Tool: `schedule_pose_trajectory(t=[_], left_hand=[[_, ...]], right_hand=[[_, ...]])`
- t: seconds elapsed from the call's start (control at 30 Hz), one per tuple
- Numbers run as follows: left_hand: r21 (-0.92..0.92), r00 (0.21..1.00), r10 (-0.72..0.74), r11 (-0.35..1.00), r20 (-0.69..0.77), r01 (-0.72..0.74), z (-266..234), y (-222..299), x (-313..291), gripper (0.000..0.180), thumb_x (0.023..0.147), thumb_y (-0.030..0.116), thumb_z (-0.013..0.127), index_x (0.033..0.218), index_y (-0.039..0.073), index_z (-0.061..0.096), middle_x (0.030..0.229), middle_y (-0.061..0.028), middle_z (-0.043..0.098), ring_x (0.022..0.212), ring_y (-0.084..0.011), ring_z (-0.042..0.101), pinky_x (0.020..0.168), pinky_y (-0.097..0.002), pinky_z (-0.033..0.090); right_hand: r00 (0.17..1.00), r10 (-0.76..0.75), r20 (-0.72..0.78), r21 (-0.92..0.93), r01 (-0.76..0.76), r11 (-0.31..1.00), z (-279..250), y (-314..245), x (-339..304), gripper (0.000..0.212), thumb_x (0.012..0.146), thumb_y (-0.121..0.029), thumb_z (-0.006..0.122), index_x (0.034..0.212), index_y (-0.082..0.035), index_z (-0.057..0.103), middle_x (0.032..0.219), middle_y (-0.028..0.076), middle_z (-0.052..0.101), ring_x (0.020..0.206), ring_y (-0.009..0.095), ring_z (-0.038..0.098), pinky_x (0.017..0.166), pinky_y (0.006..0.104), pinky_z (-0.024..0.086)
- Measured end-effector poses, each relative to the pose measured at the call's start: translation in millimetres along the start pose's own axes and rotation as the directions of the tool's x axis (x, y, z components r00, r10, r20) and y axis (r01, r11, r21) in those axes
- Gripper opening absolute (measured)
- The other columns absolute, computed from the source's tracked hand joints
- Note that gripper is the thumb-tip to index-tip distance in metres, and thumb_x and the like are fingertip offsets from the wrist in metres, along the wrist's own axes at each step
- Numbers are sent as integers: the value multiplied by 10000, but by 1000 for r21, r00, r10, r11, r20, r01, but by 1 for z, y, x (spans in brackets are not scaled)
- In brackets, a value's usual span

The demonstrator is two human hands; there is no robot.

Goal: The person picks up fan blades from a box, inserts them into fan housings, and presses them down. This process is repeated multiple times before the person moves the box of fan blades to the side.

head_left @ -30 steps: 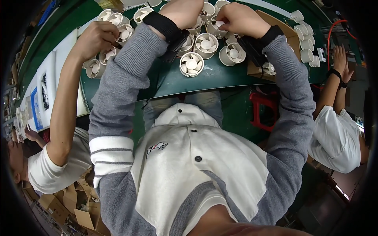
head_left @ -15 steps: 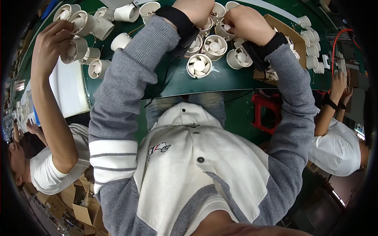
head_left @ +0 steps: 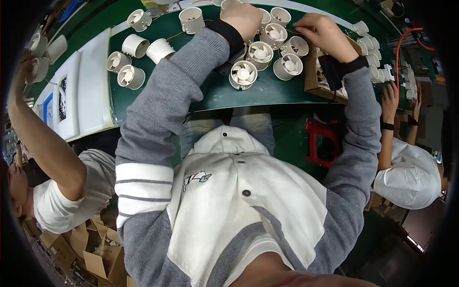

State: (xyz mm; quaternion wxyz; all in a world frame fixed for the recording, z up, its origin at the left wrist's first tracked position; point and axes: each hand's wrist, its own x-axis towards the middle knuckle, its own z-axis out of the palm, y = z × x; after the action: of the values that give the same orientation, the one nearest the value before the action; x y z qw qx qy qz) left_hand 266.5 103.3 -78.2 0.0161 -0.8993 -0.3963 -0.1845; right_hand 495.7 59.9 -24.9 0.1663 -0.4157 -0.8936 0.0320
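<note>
Seen from above, white fans (head_left: 243, 74) with round housings cluster on a green tabletop (head_left: 270, 92), between and in front of a person's two hands. The left hand (head_left: 244, 20) reaches in among them; its fingers are hidden, so its grip cannot be told. The right hand (head_left: 324, 36) hovers near an open white housing (head_left: 295, 47), thumb and forefinger close together; whether they pinch something small is unclear. A cardboard box (head_left: 311, 71) sits beneath the right wrist. The crowding could cause trouble: the left sleeve (head_left: 201, 62) might topple a neighbouring housing, or a loose wire (head_left: 176, 35) might snag
</note>
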Motion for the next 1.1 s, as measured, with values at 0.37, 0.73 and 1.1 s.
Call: schedule_pose_trajectory(t=[0.37, 0.73, 1.1], left_hand=[[-5, 987, 76, 997, 139, -76, -21, 8, -3, 135, 650, 77, 692, 735, -14, 637, 731, -198, 630, 716, -354, 631, 628, -399, 515], [62, 976, 208, 975, 57, -212, -17, 1, -4, 186, 671, 130, 710, 705, -28, 619, 708, -195, 608, 699, -359, 614, 625, -414, 500], [-200, 981, 196, 961, 6, -191, -72, 51, -39, 194, 749, 172, 652, 660, 4, 618, 703, -153, 602, 680, -293, 611, 604, -380, 500]], right_hand=[[848, 528, 49, 95, -530, 843, -26, 43, -124, 190, 824, -146, 641, 911, 22, 659, 806, 98, 663, 674, 171, 592, 625, 292, 476], [866, 440, 238, -119, -423, 898, -4, 98, -128, 452, 665, -84, 744, 1090, -36, 598, 896, 88, 607, 782, 213, 583, 680, 296, 475], [959, 277, 64, -56, -273, 960, 8, 98, -84, 406, 713, -155, 717, 1072, -39, 566, 921, 126, 593, 836, 253, 585, 739, 306, 475]])
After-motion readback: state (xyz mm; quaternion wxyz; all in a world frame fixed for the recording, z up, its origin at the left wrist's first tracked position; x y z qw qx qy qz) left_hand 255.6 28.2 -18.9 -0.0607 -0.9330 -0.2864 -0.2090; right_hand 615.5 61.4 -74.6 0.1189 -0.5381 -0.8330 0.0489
